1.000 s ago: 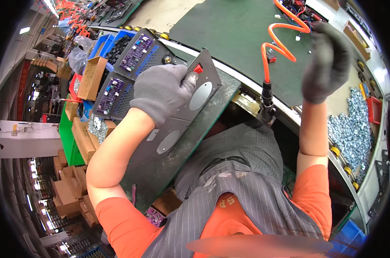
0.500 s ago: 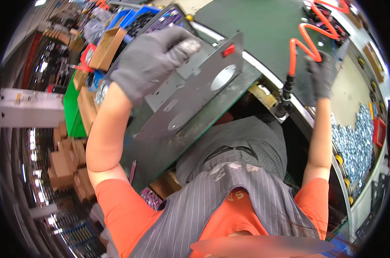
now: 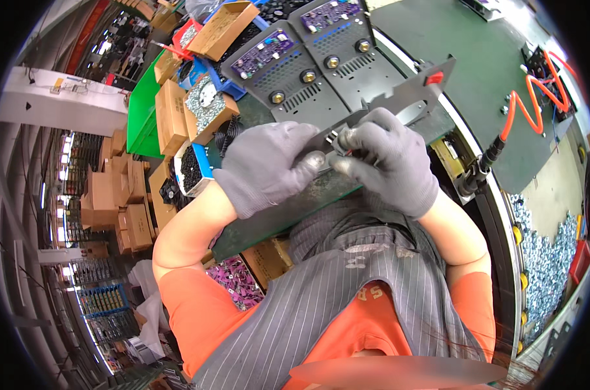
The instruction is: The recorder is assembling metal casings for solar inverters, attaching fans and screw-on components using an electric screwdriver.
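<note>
Both gloved hands on a flat grey metal plate [image 3: 399, 104]

Left hand [image 3: 269, 166] grips the plate's near edge; right hand [image 3: 389, 159] pinches a small part against it; green tabletop [image 3: 477, 45] beyond.

Landmark = metal plate [image 3: 399, 107], which lay tilted across the bench edge w/ left hand [image 3: 269, 166] on its near-left part & right hand [image 3: 389, 159] on its near-right part, fingertips meeting over the plate's middle. Behind the plate sat two perforated chassis units [image 3: 308, 65] w/ circuit boards on them; left of the plate stood cardboard boxes [image 3: 171, 114] & a box of screws [image 3: 207, 107], w/ more cartons further left on the floor. Right of the plate ran a coiled air hose [image 3: 536, 104] over the bench mat [image 3: 464, 45], its tool end hanging just right of the plate, & a heap of screws [image 3: 542, 247] lay well to the near-right.
</note>
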`<state>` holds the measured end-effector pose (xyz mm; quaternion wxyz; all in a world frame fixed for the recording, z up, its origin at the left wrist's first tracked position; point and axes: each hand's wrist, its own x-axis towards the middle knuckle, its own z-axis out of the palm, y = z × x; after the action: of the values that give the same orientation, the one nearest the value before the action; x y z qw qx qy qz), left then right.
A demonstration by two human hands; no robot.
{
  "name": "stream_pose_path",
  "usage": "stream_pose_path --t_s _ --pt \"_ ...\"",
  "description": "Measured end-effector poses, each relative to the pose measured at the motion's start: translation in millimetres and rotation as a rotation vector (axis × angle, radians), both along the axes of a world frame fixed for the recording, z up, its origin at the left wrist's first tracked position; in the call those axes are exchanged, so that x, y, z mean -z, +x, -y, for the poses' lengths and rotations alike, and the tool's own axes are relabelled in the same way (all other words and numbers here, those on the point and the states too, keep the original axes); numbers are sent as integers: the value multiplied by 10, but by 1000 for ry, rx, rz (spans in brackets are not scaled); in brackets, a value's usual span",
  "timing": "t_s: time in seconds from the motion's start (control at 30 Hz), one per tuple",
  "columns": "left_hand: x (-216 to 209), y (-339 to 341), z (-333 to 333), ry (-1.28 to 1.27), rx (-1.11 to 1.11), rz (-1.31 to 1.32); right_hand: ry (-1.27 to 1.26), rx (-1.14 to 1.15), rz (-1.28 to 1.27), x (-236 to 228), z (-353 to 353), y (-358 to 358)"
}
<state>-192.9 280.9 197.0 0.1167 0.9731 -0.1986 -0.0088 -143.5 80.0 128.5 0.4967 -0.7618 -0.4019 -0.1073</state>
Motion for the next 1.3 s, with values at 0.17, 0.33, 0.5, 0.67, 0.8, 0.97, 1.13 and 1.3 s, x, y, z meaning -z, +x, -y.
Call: stream_pose_path --t_s 0.17,0.33,0.5,0.67,0.8,0.97,1.13,1.3 --pt "76 15 -40 13 -5 45 -37 123 -9 -3 -160 -15" --pt "46 28 -39 32 -17 36 -53 -16 58 -91 -106 21" --pt "23 100 105 169 -94 58 -272 328 436 -371 -35 130" --pt "68 111 117 204 -137 116 -376 127 490 -350 -128 411" --pt "26 115 133 181 -185 65 -411 118 480 -330 -159 440" --pt "75 -154 -68 17 -178 295 -479 -7 498 -301 -21 458" --pt "115 -762 -1231 -112 -511 752 -478 59 650 -186 86 522" --pt "806 -2321 -2661 144 -1572 236 -396 56 729 -13 82 659"
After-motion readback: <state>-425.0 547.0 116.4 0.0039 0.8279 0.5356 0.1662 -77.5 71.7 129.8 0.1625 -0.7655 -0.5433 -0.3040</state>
